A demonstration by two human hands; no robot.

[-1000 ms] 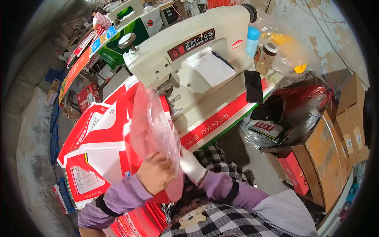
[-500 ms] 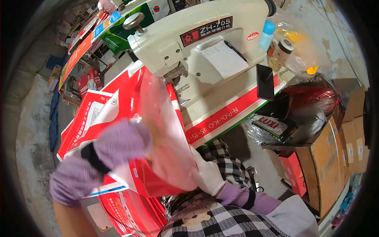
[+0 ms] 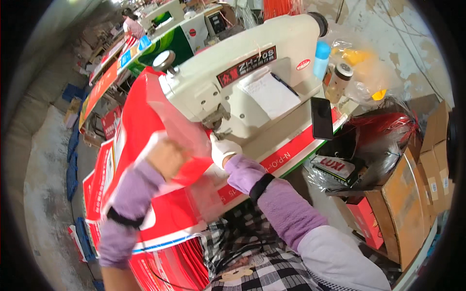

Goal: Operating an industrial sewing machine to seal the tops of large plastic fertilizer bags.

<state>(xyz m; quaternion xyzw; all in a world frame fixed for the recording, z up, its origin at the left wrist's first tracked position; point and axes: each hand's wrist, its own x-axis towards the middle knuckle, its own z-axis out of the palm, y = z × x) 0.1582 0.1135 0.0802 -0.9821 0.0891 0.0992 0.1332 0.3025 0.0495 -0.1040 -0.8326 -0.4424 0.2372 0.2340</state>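
A red and white woven plastic bag [image 3: 145, 104] hangs raised in front of the cream sewing machine [image 3: 194, 97], one edge running up to the needle area. My right hand [image 3: 224, 149], in a white glove, is closed on the bag's edge just below the presser foot [image 3: 217, 123]. My left hand [image 3: 167, 157], without a glove, is over the bag's left part. Motion smears its fingers, so whether they grip the bag cannot be made out. Beneath lies a stack of similar red bags [image 3: 170, 264], partly covered by the raised one.
On the machine rest a white notepad [image 3: 272, 94] and a pen [image 3: 285, 85]. A black phone [image 3: 322, 118], a light-blue bottle [image 3: 321, 60] and a lidded jar [image 3: 338, 82] stand at its right end. Cardboard boxes [image 3: 400, 208] stand to the right. Far off, a person [image 3: 132, 24] is near other machines.
The bag has been lifted and spread up against the machine head. My right hand has moved up and left from near my lap to the needle area. My left hand has shifted slightly, still blurred.
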